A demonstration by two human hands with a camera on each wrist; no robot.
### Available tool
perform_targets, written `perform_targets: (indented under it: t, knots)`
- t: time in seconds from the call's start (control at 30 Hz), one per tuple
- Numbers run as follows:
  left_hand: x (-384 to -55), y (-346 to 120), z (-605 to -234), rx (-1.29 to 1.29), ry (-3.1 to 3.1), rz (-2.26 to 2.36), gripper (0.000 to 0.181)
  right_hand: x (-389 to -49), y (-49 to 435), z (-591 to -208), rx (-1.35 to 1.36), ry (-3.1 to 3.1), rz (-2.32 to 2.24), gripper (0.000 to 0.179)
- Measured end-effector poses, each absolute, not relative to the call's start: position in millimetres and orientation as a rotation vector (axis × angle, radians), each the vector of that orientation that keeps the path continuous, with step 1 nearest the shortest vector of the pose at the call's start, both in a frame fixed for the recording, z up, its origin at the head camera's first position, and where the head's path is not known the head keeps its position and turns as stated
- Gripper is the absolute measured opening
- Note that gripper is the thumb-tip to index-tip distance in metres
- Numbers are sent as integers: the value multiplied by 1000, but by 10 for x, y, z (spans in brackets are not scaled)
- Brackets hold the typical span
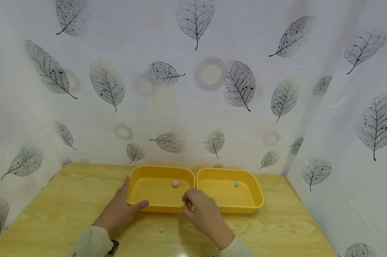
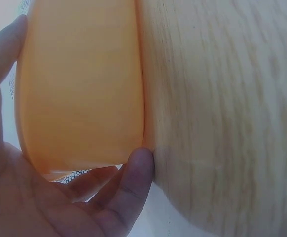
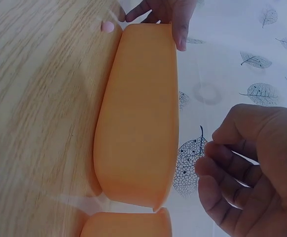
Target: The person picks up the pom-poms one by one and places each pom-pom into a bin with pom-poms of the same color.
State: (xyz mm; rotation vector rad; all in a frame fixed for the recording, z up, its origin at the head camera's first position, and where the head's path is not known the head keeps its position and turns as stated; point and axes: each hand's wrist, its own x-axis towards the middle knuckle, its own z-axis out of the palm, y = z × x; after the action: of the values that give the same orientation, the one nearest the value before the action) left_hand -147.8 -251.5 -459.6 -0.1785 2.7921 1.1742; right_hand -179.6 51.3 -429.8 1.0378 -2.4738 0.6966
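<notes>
My left hand (image 1: 117,205) holds the left end of a yellow tray (image 1: 161,210), with the thumb along its front wall and the fingers around its end. Inside this tray lies a pink ball (image 1: 175,183). Over the tray's right end, my right hand (image 1: 206,214) has its thumb and fingers drawn together, a small pink ball (image 1: 182,195) showing at the fingertips. That ball is hidden in the right wrist view, where the right hand (image 3: 254,163) appears with curled fingers beside the tray wall (image 3: 138,108).
A second yellow tray (image 1: 241,209) stands close against the first on the right, with a small blue ball (image 1: 236,185) inside. Another small pink ball (image 1: 161,230) lies on the wooden table (image 1: 276,232) in front. Leaf-patterned sheeting (image 1: 193,107) surrounds the back and sides.
</notes>
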Motion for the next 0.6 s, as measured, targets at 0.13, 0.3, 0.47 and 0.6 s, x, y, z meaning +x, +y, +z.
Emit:
perform_targets:
  t: [0.13,0.3,0.47,0.6]
  knots:
    - [-1476,-2514,-4586,-177,2795,1174,129,-1808,518,-4295,1021,-2485,698,16]
    - [-1476,-2513,-4581,-177,2792,1166,128,-1809,525,-4285,1003,-2490,705,15]
    - [-1478,-2514,-4585,-180,2790,1154,128,-1800,527,-4265,956,-2496,717,15]
    - [-1475,-2512,-4581,-182,2793,1146,129,-1791,528,-4252,925,-2505,718,14]
